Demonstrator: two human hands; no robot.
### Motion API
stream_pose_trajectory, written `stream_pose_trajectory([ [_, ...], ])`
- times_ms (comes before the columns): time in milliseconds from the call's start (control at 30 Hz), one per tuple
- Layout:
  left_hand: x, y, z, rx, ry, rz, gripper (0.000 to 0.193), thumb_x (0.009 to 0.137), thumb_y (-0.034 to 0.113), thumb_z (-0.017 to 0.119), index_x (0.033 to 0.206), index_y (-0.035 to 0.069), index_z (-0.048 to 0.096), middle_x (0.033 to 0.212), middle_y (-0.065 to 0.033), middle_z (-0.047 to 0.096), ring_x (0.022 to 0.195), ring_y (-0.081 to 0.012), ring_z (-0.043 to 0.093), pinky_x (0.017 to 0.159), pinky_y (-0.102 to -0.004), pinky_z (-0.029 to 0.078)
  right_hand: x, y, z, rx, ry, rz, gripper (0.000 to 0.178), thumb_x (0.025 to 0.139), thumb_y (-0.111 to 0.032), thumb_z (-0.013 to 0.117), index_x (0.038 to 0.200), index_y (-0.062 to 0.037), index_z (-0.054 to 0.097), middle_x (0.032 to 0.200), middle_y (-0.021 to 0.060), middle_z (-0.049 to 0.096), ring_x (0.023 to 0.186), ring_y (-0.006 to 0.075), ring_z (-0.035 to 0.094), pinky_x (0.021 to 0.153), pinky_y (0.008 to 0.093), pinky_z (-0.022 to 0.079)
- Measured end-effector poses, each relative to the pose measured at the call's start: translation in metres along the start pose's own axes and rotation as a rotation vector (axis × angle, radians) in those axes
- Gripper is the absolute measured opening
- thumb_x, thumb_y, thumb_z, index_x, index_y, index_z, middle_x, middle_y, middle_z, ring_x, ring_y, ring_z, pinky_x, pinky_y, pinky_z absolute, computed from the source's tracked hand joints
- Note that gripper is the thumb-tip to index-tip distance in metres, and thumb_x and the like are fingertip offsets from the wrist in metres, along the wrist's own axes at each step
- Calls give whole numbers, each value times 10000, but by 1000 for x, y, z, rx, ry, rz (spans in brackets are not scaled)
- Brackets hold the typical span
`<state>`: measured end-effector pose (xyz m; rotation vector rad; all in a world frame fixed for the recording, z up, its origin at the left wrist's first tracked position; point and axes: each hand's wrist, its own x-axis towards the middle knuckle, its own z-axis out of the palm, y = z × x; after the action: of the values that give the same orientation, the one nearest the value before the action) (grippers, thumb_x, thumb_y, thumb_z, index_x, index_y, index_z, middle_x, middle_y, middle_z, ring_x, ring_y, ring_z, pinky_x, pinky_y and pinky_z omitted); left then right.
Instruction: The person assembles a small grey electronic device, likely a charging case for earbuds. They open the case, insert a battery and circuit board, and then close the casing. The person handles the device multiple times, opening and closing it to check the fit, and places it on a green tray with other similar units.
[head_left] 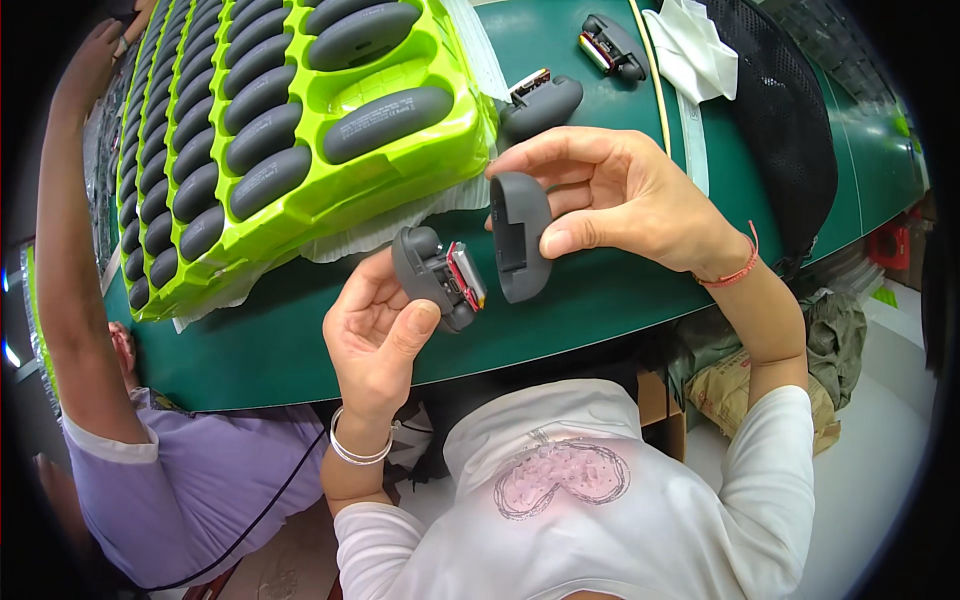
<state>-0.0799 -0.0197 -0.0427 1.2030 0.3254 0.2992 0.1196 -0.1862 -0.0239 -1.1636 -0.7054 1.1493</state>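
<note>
My left hand point(368, 335) grips the inner part of a dark grey earbud charging case point(420, 262) between thumb and fingers. Its exposed side shows a silver battery and a red-edged circuit piece, turned toward the right. In my right hand point(645, 195) is a hollow dark grey case shell point(522, 240), its opening facing left toward that inner part. A small gap separates the two pieces, and both are held above the green table point(590, 300).
A lime-green tray point(400, 165) filled with rows of grey cases stands at the left. Beyond my right hand lie two more opened case parts, a nearer one point(545, 105) and a farther one point(615, 48). White cloth point(695, 50) and black mesh point(780, 130) lie right. A co-worker's arm point(75, 250) reaches along the left.
</note>
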Motion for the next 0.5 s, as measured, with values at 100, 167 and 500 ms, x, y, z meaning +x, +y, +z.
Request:
stream_pose_trajectory([
  [100,1,0,0,31,-19,15,518,869,136,706,1264,-106,474,1161,-180,617,1044,-193,626,898,-317,512,1,4,3,-26,-19,-43,470,806,-57,746,1238,-1,570,1158,78,612,1013,127,605,913,293,507],
  [167,2,0,1,42,-34,20,520,867,153,712,1257,-101,481,1152,-176,621,1036,-191,627,895,-319,514,1,6,2,-103,-30,-107,466,807,-50,742,1240,-9,574,1170,78,612,1022,128,604,917,299,504],
  [500,0,-2,-6,-39,33,11,581,860,246,716,1267,-87,468,1117,-160,613,943,-186,635,805,-314,532,2,2,8,64,-49,-69,495,833,-117,731,1282,-26,542,1074,93,604,994,172,628,812,295,582],
])
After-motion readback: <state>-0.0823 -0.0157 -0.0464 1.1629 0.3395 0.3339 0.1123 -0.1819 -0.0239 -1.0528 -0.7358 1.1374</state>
